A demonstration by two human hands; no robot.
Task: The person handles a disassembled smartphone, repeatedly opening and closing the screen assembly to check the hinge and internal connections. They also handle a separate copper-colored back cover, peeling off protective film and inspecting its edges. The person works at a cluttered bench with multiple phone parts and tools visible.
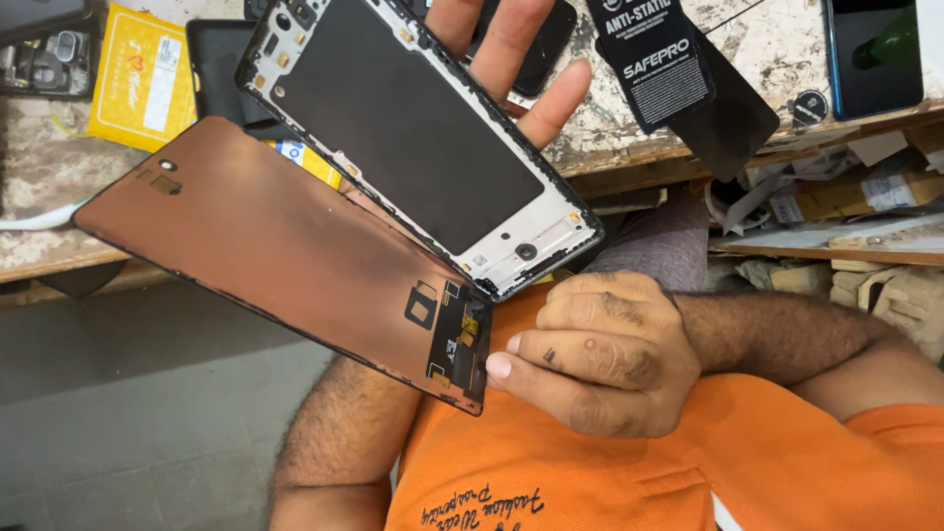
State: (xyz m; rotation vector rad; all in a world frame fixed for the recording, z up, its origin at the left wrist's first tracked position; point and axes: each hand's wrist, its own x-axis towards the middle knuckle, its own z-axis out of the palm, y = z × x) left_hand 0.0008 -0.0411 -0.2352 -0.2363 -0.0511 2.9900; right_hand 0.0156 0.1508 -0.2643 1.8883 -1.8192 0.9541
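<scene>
The right hand (590, 359) pinches the copper-backed display panel (275, 246) at its flex end, 6 o'clock of the phone frame (413, 138) that the left hand (511, 59), fingers spread, supports from behind; separate gently, sparing the flex cable (457, 344).

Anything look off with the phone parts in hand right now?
Yes: the copper-backed screen panel is swung away from the phone frame, joined only near the bottom corner by the right hand. Left hand supports the frame.
</scene>
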